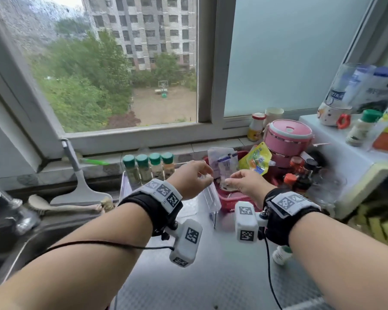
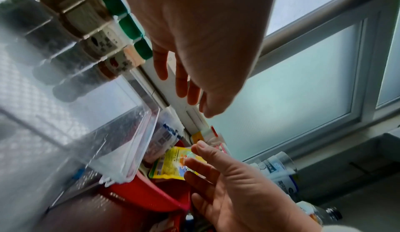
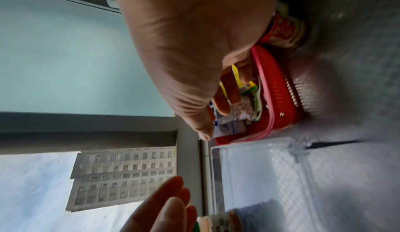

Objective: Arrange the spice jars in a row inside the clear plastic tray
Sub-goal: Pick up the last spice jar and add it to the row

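4 spice jars in clr tray

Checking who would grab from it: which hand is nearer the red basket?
Right. The right hand hovers directly over the red basket; the left hand is beside it, above the clear tray's end.

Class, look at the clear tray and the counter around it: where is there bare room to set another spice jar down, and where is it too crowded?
Free: the clear tray right of the four green-capped jars, and the bare counter nearer the person. Crowded: the red basket against the tray's right end, and the bottles beyond it.
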The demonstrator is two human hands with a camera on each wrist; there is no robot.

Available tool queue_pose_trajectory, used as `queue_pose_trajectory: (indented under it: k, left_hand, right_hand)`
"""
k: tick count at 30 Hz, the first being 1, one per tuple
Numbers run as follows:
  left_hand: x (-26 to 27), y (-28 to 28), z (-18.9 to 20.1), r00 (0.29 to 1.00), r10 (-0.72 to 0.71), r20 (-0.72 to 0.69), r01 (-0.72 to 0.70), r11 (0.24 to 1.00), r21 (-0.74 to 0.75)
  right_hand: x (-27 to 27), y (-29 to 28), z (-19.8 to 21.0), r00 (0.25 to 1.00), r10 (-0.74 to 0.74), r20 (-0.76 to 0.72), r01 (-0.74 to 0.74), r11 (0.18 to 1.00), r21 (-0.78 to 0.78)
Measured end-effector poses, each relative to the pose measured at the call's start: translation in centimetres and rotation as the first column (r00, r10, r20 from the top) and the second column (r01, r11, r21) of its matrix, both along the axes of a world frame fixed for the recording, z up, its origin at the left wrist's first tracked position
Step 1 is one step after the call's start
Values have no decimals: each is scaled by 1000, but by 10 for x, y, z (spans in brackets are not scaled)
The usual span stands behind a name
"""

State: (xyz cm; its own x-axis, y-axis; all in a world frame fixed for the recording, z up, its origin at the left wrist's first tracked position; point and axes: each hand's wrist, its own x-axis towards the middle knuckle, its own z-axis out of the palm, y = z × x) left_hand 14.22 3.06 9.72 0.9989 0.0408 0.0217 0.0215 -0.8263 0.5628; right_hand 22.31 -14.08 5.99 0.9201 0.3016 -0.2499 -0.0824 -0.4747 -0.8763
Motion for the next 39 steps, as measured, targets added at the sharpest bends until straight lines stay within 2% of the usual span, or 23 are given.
queue_pose_trajectory:
  k: [7, 10, 13, 15, 21, 29, 35, 39]
  left_hand:
    - [-9, -48, -26, 997, -12, -78, 4, 994, -110]
    - [-12, -64, -37, 993, -21, -116, 3, 989, -151]
    - [-17, -79, -47, 992, -15, -123, -3, 989, -147]
    - [-22, -90, -56, 989, -23, -144, 1, 989, -145]
    - [-36, -107, -78, 976, -52, -213, 27, 992, -122]
    - [-42, -99, -78, 969, -3, -247, -29, 992, -125]
    - [-40, -91, -75, 965, -6, -263, -23, 994, -108]
    - [-38, -88, -71, 954, -32, -297, 2, 995, -101]
  right_hand:
    - [-12, -68, -37, 992, -126, -16, 121, 976, -183]
    - [-23, -95, -42, 981, -191, 21, 188, 932, -310]
    - [-33, -119, -54, 986, -169, 15, 153, 847, -510]
    - [-40, -132, -66, 989, -150, -19, 114, 824, -555]
    - [-53, -141, -89, 989, -142, -31, 103, 836, -539]
    - [-47, -139, -91, 989, -145, 0, 119, 812, -571]
    - [-47, -127, -69, 990, -138, 30, 137, 882, -452]
    - [-45, -101, -46, 991, -130, 21, 132, 961, -245]
